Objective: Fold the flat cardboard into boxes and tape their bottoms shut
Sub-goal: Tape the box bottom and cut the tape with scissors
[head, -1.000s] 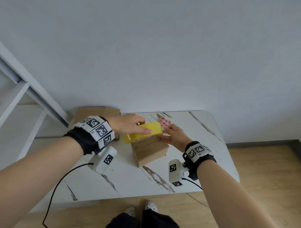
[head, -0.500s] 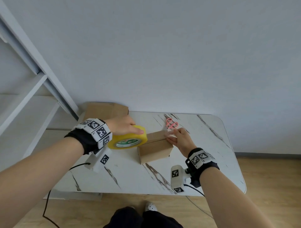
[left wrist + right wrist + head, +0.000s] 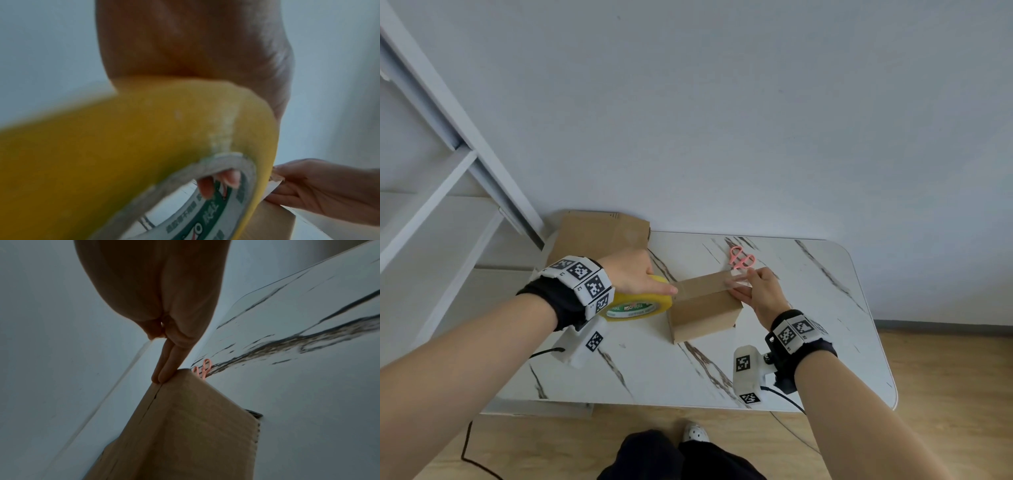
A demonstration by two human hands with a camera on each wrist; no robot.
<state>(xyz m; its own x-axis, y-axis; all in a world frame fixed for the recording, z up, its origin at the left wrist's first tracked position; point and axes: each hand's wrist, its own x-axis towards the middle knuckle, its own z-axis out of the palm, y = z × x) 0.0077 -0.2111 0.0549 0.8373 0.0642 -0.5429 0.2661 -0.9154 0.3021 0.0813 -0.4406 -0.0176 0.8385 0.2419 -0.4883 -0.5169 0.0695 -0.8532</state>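
A small box (image 3: 703,303) of matte brown corrugated cardboard stands mid-frame on the glossy, marble-veined desk (image 3: 808,318). The left hand (image 3: 635,274) grips a fat yellow tape roll (image 3: 638,303) with fingers curled through its grey core, at the box's left edge. The right hand (image 3: 760,291) presses straight fingers on the box's right top edge. Pink scissors (image 3: 741,258) lie just behind; flat cardboard (image 3: 599,233) sits upper left.

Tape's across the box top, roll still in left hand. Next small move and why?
Probably reach the right hand back for the pink scissors to cut the strip. The left hand grips the yellow tape roll at the box's left edge, with tape stretched over the top seam and the right hand's fingers pressing its far end down. The scissors lie just behind the box.
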